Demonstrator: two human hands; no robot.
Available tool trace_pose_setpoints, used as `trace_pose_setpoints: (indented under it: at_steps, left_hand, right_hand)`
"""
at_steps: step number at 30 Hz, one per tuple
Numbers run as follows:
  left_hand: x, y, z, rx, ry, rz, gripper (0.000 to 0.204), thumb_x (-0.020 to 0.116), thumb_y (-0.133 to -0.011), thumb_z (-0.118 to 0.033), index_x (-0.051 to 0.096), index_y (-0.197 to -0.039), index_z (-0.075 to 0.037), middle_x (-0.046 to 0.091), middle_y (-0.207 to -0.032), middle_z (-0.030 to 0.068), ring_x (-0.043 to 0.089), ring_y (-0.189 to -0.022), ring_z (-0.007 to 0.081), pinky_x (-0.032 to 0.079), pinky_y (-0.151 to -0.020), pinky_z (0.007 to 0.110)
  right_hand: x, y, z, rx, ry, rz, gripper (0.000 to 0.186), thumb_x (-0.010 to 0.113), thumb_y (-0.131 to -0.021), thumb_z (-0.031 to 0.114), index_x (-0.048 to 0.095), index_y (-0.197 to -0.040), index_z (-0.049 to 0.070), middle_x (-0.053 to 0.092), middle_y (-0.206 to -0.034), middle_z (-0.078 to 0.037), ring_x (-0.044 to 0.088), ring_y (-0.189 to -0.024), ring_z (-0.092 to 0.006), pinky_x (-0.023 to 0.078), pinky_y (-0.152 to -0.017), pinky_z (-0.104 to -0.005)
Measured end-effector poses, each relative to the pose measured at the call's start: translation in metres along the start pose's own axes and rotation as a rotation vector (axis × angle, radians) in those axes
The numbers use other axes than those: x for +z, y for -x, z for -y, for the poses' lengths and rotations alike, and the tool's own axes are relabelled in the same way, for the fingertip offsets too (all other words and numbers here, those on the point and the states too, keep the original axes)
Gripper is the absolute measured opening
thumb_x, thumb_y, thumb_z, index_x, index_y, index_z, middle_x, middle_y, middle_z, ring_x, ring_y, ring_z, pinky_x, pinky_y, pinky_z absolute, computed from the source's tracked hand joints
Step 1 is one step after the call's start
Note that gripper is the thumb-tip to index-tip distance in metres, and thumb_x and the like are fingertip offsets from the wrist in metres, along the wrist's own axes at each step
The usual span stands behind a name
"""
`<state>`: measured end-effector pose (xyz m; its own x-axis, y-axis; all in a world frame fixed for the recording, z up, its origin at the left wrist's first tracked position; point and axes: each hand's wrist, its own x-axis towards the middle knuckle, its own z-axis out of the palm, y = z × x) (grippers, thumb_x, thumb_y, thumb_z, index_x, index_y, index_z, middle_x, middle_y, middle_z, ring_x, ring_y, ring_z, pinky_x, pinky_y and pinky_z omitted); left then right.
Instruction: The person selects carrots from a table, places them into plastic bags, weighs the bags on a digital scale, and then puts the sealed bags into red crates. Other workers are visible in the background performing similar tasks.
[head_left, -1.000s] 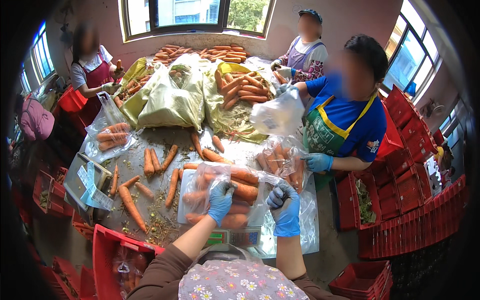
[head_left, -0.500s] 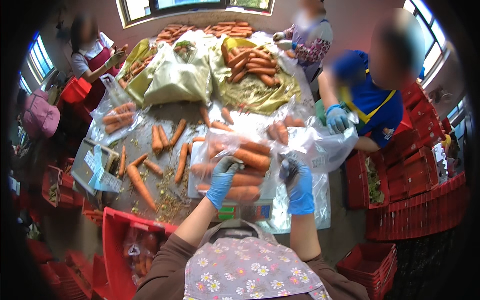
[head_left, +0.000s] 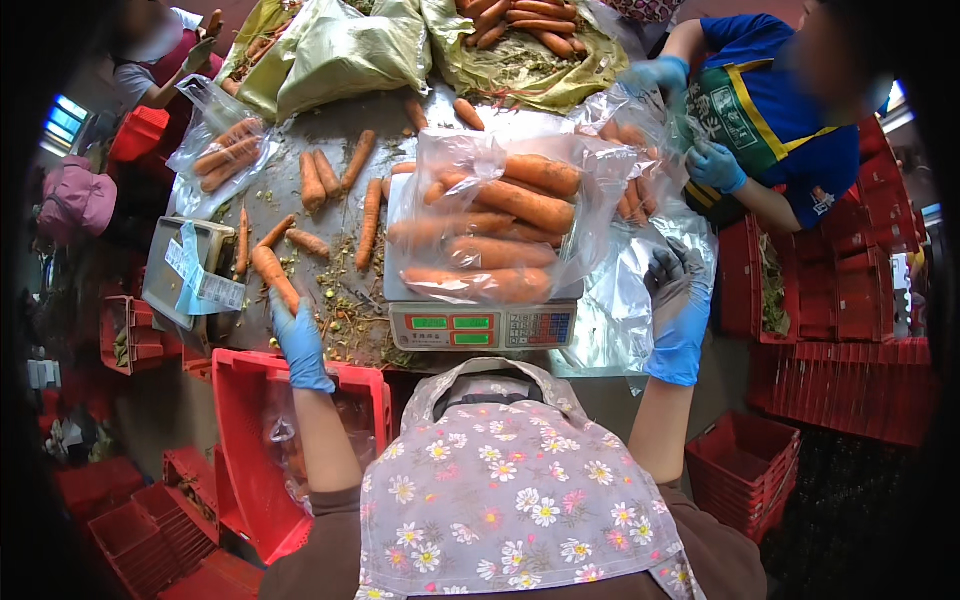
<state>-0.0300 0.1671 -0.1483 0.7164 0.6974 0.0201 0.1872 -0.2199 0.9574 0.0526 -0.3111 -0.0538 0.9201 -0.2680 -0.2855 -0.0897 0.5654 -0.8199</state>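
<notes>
A clear plastic bag of carrots [head_left: 500, 225] lies on a digital scale [head_left: 482, 325] in front of me. My left hand [head_left: 300, 342], in a blue glove, is closed around the lower end of a large carrot [head_left: 272, 277] on the table to the left of the scale. To the right of the scale, my right hand [head_left: 678, 305], also gloved and dirty at the fingertips, has its fingers loosely apart above flat clear plastic bags [head_left: 610, 325]. Nothing shows in its grasp.
Loose carrots [head_left: 312, 182] and scraps lie on the metal table [head_left: 345, 115]. Another bagged bunch [head_left: 228, 155] and a second scale [head_left: 185, 270] are at left. Sacks [head_left: 355, 65] stand behind. Red crates [head_left: 232, 450] flank me. A co-worker [head_left: 745, 110] handles a bag at right.
Both hands have let go of the bag of carrots, which now rests on the scale. My left hand has moved left to a loose carrot; my right hand has moved right. The view has tilted down.
</notes>
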Motion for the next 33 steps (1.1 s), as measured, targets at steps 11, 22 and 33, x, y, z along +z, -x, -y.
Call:
trace_pose_setpoints:
  at_steps: [11, 22, 33]
  left_hand:
    - [0.053, 0.012, 0.006, -0.124, 0.157, 0.126, 0.033, 0.056, -0.083, -0.005, 0.05, -0.114, 0.003, 0.056, -0.105, 0.0079, 0.051, -0.09, 0.0146, 0.044, -0.076, 0.026]
    - [0.133, -0.039, 0.047, 0.148, -0.639, 0.052, 0.025, 0.056, -0.073, -0.014, 0.059, -0.093, 0.0, 0.06, -0.087, 0.0217, 0.059, -0.081, 0.0381, 0.048, -0.075, 0.044]
    - [0.152, -0.096, 0.041, 0.086, -0.879, 0.069, 0.041, 0.064, -0.071, -0.034, 0.056, -0.094, 0.0, 0.059, -0.09, 0.0232, 0.059, -0.084, 0.0381, 0.047, -0.075, 0.047]
  right_hand:
    - [-0.019, -0.005, -0.005, 0.394, -1.09, 0.062, 0.026, 0.049, -0.085, 0.018, 0.056, -0.097, -0.004, 0.057, -0.076, -0.006, 0.054, -0.067, -0.0156, 0.047, -0.066, -0.0324]
    - [-0.041, 0.005, -0.016, 0.448, -0.713, -0.018, 0.017, 0.052, -0.082, 0.006, 0.059, -0.096, -0.001, 0.054, -0.067, -0.001, 0.05, -0.061, -0.0108, 0.043, -0.059, -0.027]
    - [-0.041, -0.008, -0.034, 0.506, -0.593, -0.051, 0.02, 0.049, -0.084, 0.01, 0.059, -0.098, 0.0, 0.056, -0.07, -0.001, 0.053, -0.062, -0.0109, 0.045, -0.058, -0.0283]
